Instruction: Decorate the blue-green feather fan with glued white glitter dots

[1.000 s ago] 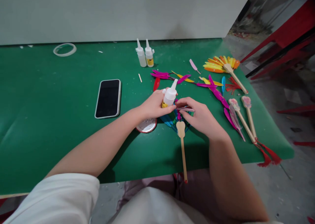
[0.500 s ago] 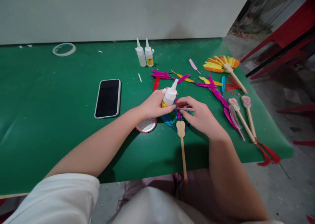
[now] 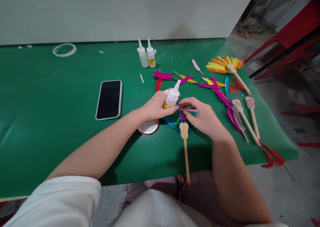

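My left hand [image 3: 158, 105] is closed round a white glue bottle [image 3: 172, 96] with a yellow label, its nozzle pointing up. In my right hand [image 3: 201, 115] is a pair of thin pinkish tweezers [image 3: 189, 110], pinched between thumb and fingers. Beneath both hands lies a feather fan [image 3: 184, 130] with a pale wooden handle toward me. Its blue and green feathers, with a magenta one in the middle, are partly hidden by my hands. A round, red-rimmed dish [image 3: 149, 127] with small bits in it sits under my left wrist.
Two glue bottles [image 3: 147, 55] stand at the back; a phone [image 3: 109, 100] and a tape ring [image 3: 64, 50] lie left. Loose magenta feathers [image 3: 221, 95], a yellow-orange fan [image 3: 220, 65] and two wooden handles [image 3: 251, 117] with red tassels lie right, near the green table's edge.
My hands hold almost the same pose. The tweezers have shifted very slightly in my right hand; the glue bottle stays in my left.
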A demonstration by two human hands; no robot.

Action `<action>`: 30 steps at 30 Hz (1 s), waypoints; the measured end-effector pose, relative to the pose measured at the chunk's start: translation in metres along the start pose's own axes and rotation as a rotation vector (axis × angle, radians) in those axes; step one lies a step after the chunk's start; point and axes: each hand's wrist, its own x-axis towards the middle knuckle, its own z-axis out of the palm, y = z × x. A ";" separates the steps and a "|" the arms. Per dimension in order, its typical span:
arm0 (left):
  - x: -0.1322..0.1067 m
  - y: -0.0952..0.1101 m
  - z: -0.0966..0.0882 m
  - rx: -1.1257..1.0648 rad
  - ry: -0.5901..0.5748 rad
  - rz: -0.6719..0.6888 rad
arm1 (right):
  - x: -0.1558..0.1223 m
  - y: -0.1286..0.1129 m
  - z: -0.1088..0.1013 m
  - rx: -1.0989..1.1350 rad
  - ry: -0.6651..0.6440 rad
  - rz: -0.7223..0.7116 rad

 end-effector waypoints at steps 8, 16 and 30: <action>-0.001 -0.005 0.002 -0.040 0.020 0.006 | 0.001 -0.001 0.000 0.041 0.012 0.001; -0.001 -0.004 0.001 -0.011 -0.003 -0.021 | 0.001 -0.002 -0.001 0.010 0.021 0.001; 0.000 0.000 -0.002 0.013 -0.044 -0.059 | 0.001 -0.003 -0.003 -0.017 0.015 0.022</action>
